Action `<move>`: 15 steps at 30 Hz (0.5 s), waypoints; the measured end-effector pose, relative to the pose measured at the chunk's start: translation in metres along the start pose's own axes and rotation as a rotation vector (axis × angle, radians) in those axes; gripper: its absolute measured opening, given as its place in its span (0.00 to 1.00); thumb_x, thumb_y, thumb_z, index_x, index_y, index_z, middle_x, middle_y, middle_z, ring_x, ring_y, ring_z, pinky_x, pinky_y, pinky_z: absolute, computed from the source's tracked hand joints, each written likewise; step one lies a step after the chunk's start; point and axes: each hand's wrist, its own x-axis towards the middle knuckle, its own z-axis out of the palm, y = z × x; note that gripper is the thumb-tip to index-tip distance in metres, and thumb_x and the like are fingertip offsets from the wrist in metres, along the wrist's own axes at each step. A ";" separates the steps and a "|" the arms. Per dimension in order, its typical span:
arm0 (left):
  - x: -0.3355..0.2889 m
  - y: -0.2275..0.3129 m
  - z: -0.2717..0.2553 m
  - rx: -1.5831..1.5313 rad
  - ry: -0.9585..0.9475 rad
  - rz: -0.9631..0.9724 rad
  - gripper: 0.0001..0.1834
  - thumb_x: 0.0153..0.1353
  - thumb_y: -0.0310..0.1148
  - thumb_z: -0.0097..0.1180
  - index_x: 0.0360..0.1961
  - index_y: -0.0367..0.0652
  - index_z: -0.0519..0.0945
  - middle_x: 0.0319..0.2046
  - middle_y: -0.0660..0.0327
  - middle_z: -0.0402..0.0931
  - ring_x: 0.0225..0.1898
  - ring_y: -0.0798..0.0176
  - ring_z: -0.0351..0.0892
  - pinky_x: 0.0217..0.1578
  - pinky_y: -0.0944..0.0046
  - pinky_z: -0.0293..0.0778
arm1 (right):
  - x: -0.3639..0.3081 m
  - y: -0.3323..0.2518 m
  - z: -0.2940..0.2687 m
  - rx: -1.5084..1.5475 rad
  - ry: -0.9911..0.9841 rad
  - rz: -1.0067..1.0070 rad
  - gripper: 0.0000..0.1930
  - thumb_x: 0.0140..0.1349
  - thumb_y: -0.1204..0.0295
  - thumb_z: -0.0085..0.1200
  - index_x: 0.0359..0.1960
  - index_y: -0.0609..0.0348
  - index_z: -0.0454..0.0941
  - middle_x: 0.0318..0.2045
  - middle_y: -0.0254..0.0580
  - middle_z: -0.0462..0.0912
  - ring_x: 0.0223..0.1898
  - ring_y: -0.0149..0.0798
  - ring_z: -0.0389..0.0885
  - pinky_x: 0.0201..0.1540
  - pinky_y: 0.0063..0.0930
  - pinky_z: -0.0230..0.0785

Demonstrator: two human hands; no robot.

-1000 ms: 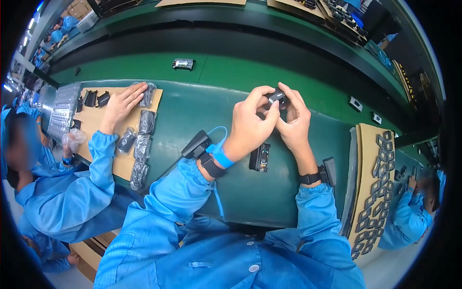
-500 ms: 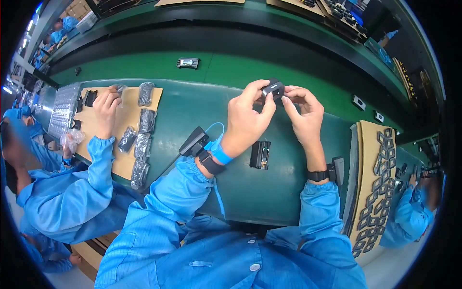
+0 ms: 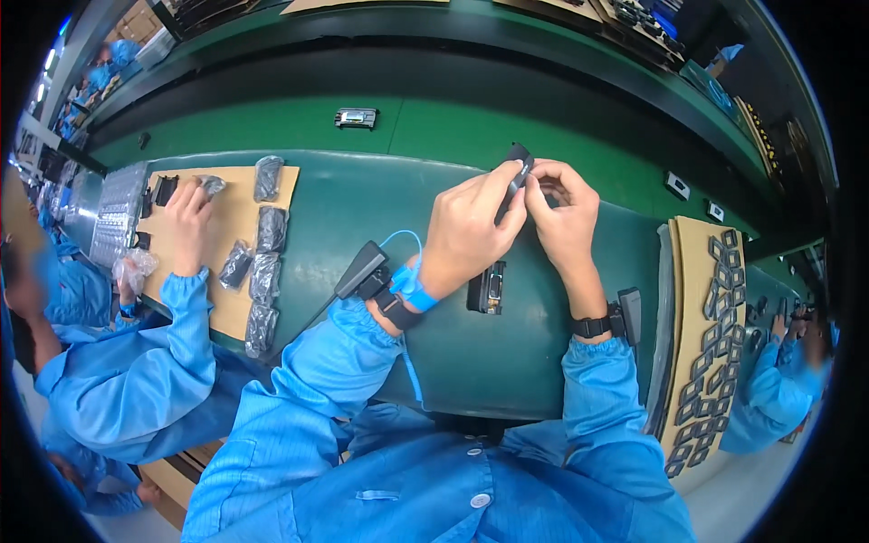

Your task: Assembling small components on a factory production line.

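Observation:
A small black plastic casing (image 3: 520,154) is held up above the far edge of the green table, now tilted nearly edge-on. My left hand (image 3: 469,222) pinches it between thumb and fingers from the left. My right hand (image 3: 565,215) grips its right side with curled fingers, the thumb at its lower edge. The fingers hide much of the casing. Below my hands, a black open housing with parts inside (image 3: 487,288) lies on the table, touched by neither hand.
On the right, several black frames (image 3: 720,308) lie on cardboard (image 3: 683,299). At left, a co-worker's hand (image 3: 188,217) works over cardboard with several wrapped black pieces (image 3: 270,228). Beyond the table, a green surface (image 3: 434,136) carries a housing (image 3: 356,118) and two white-faced units (image 3: 676,185).
Both my hands have turned the casing from showing its face to nearly edge-on, with my fingers closer around it. The co-worker's hand at left has shifted slightly left and nearer.

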 end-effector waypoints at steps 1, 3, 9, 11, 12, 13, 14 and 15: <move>0.000 0.000 0.000 -0.009 0.002 0.012 0.22 0.56 0.19 0.68 0.54 0.33 0.82 0.37 0.47 0.87 0.35 0.49 0.90 0.35 0.57 0.84 | 0.000 0.000 -0.001 -0.002 0.003 0.001 0.05 0.64 0.80 0.63 0.40 0.67 0.85 0.41 0.40 0.90 0.41 0.29 0.87 0.45 0.24 0.83; 0.000 0.000 -0.001 -0.007 -0.006 0.018 0.22 0.56 0.19 0.68 0.54 0.33 0.82 0.37 0.47 0.87 0.35 0.48 0.90 0.36 0.57 0.84 | 0.001 -0.001 0.000 -0.041 -0.004 -0.031 0.04 0.64 0.80 0.62 0.39 0.67 0.85 0.42 0.40 0.89 0.41 0.29 0.87 0.44 0.25 0.83; 0.000 0.000 -0.001 -0.003 -0.059 0.014 0.21 0.57 0.18 0.66 0.54 0.34 0.82 0.40 0.46 0.87 0.38 0.46 0.89 0.39 0.55 0.84 | 0.003 -0.006 -0.003 0.080 -0.007 0.087 0.03 0.64 0.82 0.61 0.38 0.69 0.83 0.45 0.41 0.87 0.41 0.29 0.85 0.44 0.25 0.84; 0.001 0.000 -0.002 -0.003 -0.070 0.008 0.21 0.58 0.18 0.66 0.54 0.34 0.82 0.41 0.46 0.87 0.39 0.45 0.89 0.39 0.54 0.84 | 0.004 -0.006 -0.004 0.083 -0.009 0.084 0.03 0.64 0.82 0.61 0.38 0.69 0.83 0.46 0.41 0.87 0.42 0.29 0.85 0.45 0.25 0.84; 0.001 -0.001 -0.002 0.002 -0.071 0.016 0.21 0.58 0.18 0.66 0.54 0.34 0.81 0.41 0.46 0.86 0.39 0.44 0.89 0.40 0.54 0.84 | 0.004 -0.006 -0.004 0.086 -0.013 0.081 0.03 0.64 0.82 0.61 0.38 0.69 0.83 0.46 0.41 0.86 0.42 0.29 0.85 0.45 0.25 0.84; 0.001 -0.001 -0.002 0.007 -0.072 0.023 0.21 0.59 0.19 0.66 0.54 0.33 0.81 0.42 0.46 0.86 0.40 0.44 0.89 0.40 0.53 0.84 | 0.004 -0.005 -0.004 0.086 -0.011 0.081 0.03 0.64 0.82 0.61 0.38 0.69 0.83 0.46 0.41 0.86 0.42 0.29 0.85 0.45 0.25 0.84; 0.002 -0.001 -0.002 0.007 -0.073 0.024 0.21 0.59 0.19 0.66 0.54 0.33 0.81 0.42 0.46 0.86 0.40 0.44 0.89 0.40 0.53 0.84 | 0.005 -0.005 -0.005 0.094 -0.019 0.084 0.03 0.64 0.81 0.61 0.37 0.69 0.83 0.46 0.40 0.86 0.43 0.29 0.85 0.46 0.25 0.84; 0.003 -0.001 -0.002 0.003 -0.065 0.030 0.21 0.59 0.19 0.66 0.54 0.34 0.81 0.42 0.45 0.86 0.40 0.43 0.89 0.40 0.54 0.84 | 0.005 -0.005 -0.005 0.103 -0.026 0.087 0.03 0.65 0.81 0.61 0.37 0.69 0.83 0.46 0.40 0.86 0.43 0.29 0.85 0.47 0.25 0.83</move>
